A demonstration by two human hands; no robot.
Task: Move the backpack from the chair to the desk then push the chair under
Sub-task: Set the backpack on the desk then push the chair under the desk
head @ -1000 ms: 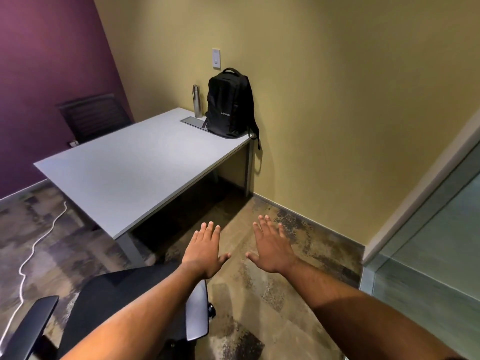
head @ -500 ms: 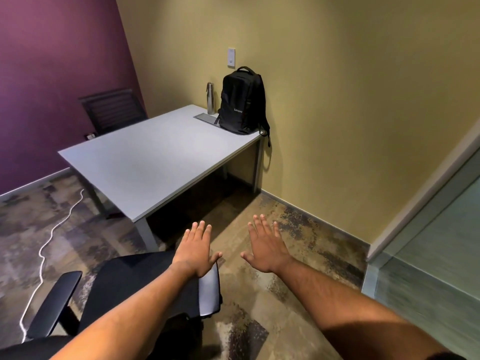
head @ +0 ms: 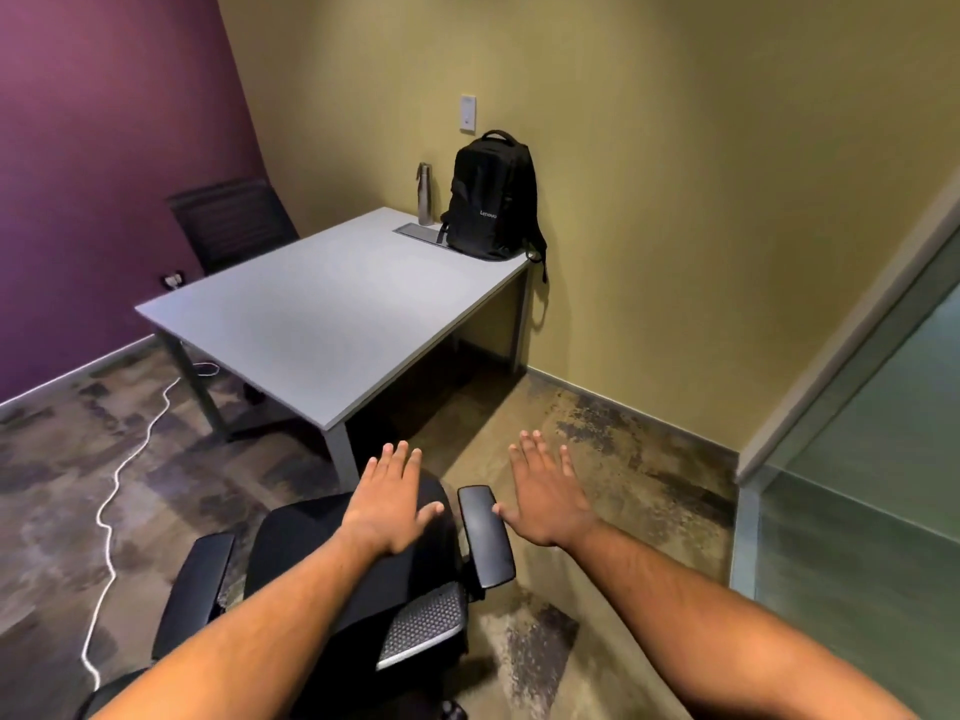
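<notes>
A black backpack (head: 492, 200) stands upright on the far right corner of the grey desk (head: 322, 314), leaning against the yellow wall. A black office chair (head: 311, 558) with two armrests sits below me, in front of the desk's near corner. My left hand (head: 389, 501) hovers flat above the chair's seat with fingers spread, holding nothing. My right hand (head: 545, 491) is spread open just right of the chair's right armrest (head: 485, 535), over the floor.
A metal bottle (head: 425, 193) and a grey cable flap (head: 421, 233) sit beside the backpack. A second dark chair (head: 228, 220) stands behind the desk by the purple wall. A white cable (head: 111, 491) snakes over the floor at left. A glass partition (head: 857, 459) stands at right.
The view has swung left and backed off, so the desk looks farther away and more of the black chair shows. Both hands stay open and now sit over the chair's seat and right armrest.
</notes>
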